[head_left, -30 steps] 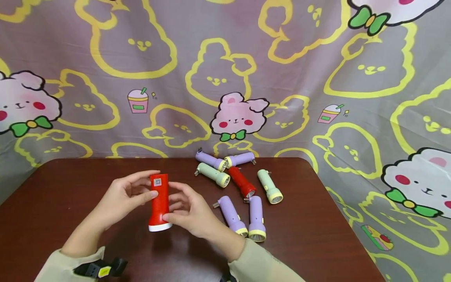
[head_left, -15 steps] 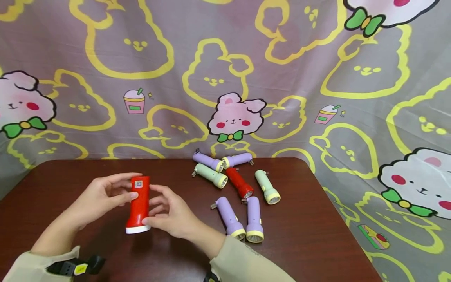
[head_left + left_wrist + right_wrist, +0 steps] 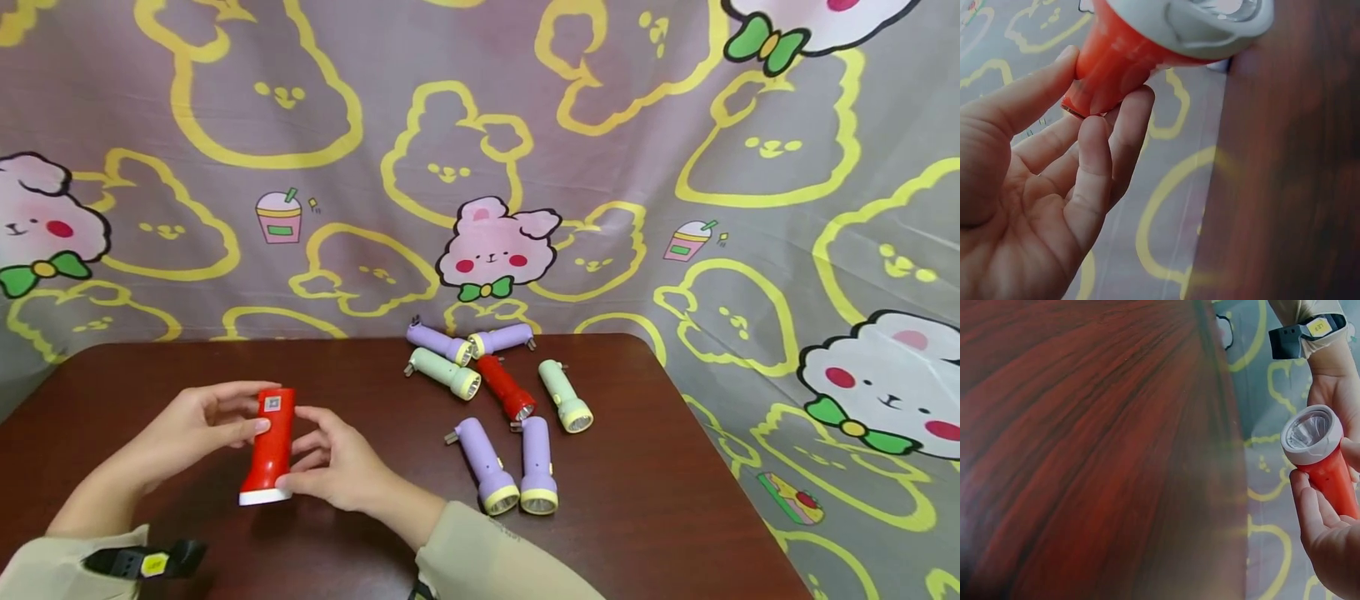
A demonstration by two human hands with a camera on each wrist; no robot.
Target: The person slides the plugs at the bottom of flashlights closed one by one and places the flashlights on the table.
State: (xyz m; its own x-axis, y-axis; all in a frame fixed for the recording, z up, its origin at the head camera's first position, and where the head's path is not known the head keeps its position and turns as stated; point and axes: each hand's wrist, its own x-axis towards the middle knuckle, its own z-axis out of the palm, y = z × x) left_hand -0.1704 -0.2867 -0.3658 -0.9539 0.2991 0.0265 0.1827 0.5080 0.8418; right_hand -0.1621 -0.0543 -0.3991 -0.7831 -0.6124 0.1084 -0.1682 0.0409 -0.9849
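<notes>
Both hands hold a red flashlight (image 3: 272, 446) with a white head above the left part of the table, its lens end down. My left hand (image 3: 180, 429) pinches the upper end, thumb beside a small square sticker. Lower down, my right hand (image 3: 337, 467) grips the body near the white rim, with the thumb at that rim. The left wrist view shows the flashlight's red body (image 3: 1119, 59) between thumb and fingertips. In the right wrist view the clear lens (image 3: 1309, 430) shows, and part of the right hand is cut off by the frame.
On the dark brown table (image 3: 637, 533), to the right, lie several purple flashlights (image 3: 483, 467), two pale green ones (image 3: 566, 396) and a red one (image 3: 506, 386) with a yellow rim. Some have folded-out plug prongs. A patterned cloth (image 3: 337, 108) hangs behind the table.
Both hands have carried the red flashlight left and slightly lower in the head view, and it leans a little more. The head view has also shifted slightly. The other flashlights stay put.
</notes>
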